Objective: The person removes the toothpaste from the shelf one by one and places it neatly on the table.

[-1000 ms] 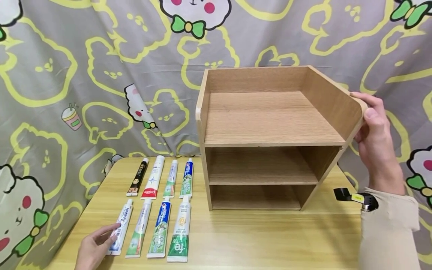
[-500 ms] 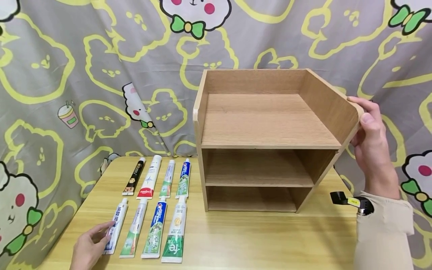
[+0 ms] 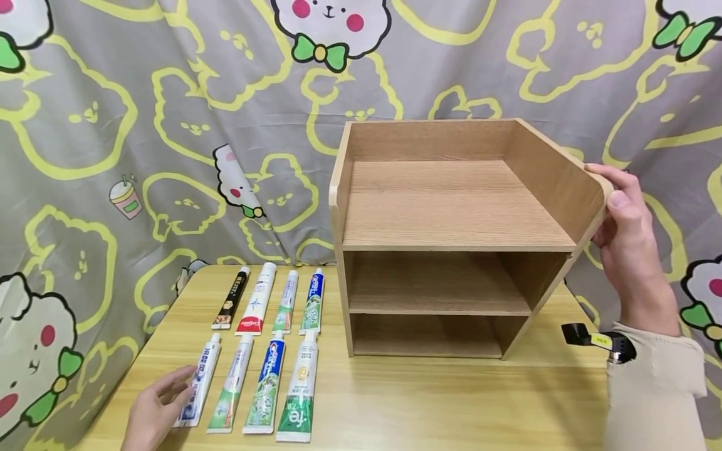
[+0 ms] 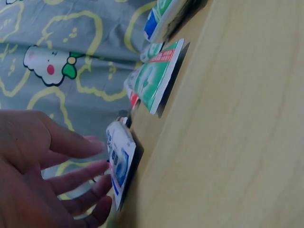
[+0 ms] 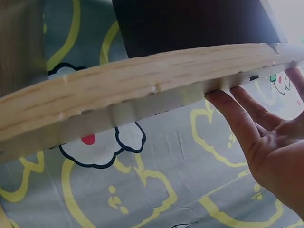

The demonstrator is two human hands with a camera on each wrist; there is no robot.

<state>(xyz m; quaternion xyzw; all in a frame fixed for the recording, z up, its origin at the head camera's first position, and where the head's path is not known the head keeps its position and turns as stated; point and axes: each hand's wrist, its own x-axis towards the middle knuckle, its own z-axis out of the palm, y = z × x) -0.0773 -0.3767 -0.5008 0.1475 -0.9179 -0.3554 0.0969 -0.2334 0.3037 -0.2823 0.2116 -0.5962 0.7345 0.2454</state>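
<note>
At the left end of the near row lies a white and blue toothpaste tube (image 3: 204,382), cap pointing away. My left hand (image 3: 158,404) is beside it, fingers loosely bent, with the fingertips at the tube's left side. In the left wrist view a gap shows between thumb and fingers, with the tube just beyond; whether they touch it I cannot tell. My right hand (image 3: 628,219) holds the upper front corner of the wooden shelf unit (image 3: 445,249) by its right side panel. The right wrist view shows the fingers (image 5: 237,116) against the panel's outer face.
Beside that tube lie a white-green tube (image 3: 231,388), a blue-green tube (image 3: 264,388) and a green-ended tube (image 3: 296,401). Behind them are a black tube (image 3: 230,300), a red-ended Colgate tube (image 3: 256,304) and others. A patterned curtain (image 3: 282,94) hangs behind the wooden table (image 3: 429,401).
The head view has shifted slightly. My left hand stays beside the white and blue tube, and my right hand stays on the shelf unit. The tubes lie as before.
</note>
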